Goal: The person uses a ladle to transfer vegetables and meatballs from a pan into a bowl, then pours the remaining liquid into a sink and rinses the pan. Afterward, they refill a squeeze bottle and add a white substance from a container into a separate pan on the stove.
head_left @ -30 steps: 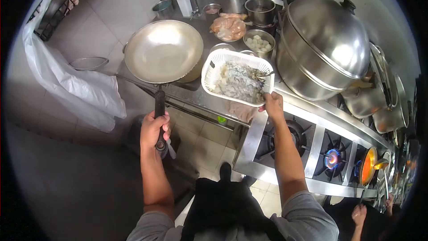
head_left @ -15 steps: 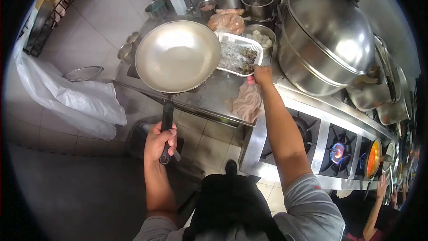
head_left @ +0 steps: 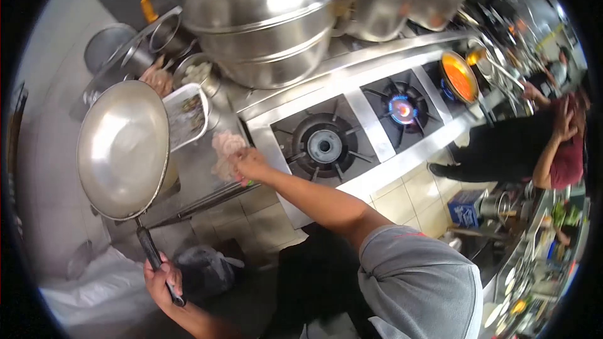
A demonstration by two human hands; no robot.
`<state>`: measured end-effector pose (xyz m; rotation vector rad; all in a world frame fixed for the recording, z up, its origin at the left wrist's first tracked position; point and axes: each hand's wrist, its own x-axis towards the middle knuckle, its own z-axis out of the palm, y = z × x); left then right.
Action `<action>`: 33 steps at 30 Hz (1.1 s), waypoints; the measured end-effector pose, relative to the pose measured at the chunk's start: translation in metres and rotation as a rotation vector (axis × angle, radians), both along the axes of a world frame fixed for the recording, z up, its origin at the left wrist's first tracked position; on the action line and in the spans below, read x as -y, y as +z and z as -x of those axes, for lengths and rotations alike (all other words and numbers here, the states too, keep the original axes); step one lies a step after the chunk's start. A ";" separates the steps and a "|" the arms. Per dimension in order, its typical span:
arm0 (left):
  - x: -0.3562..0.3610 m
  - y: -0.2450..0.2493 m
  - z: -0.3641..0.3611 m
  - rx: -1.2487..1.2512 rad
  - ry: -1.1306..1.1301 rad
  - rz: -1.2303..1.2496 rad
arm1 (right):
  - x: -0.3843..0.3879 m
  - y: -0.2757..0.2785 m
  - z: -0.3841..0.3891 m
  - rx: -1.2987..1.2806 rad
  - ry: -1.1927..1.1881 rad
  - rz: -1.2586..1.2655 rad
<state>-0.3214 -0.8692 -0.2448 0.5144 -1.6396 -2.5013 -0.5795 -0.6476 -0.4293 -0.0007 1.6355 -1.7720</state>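
My left hand (head_left: 164, 281) is wrapped round the black handle of a large frying pan (head_left: 122, 150), raised at the left with its bare inside showing. My right hand (head_left: 249, 164) is on a pinkish cloth (head_left: 227, 150) on the steel counter, its fingers closed at the cloth's right edge. Behind the pan lies a white basket (head_left: 204, 113) holding dark and greyish pieces. Beside it stand a metal pot of white balls (head_left: 197, 74) and some pinkish food (head_left: 157, 79).
A big domed steamer (head_left: 264, 22) stands behind the stove (head_left: 370, 179). One burner (head_left: 402, 110) is lit. Farther right, a pan of orange-red food (head_left: 460, 78) sits over blue flame. Another person (head_left: 565, 144) stands at the right. White plastic sheeting (head_left: 103, 285) hangs lower left.
The view has swung to the right, bringing more of the stove and the other person into sight. My right hand has moved from the white basket to the cloth. My left hand still holds the pan.
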 end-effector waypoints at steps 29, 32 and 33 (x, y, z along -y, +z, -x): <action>-0.394 -0.170 0.150 0.314 -1.127 -0.126 | -0.477 -0.185 -0.366 0.319 -0.622 -0.812; -0.460 -0.192 0.159 0.300 -1.072 -0.096 | -0.499 -0.235 -0.351 0.137 -0.768 -0.698; -0.479 -0.201 0.163 0.288 -1.036 -0.083 | -0.505 -0.244 -0.338 0.093 -0.840 -0.612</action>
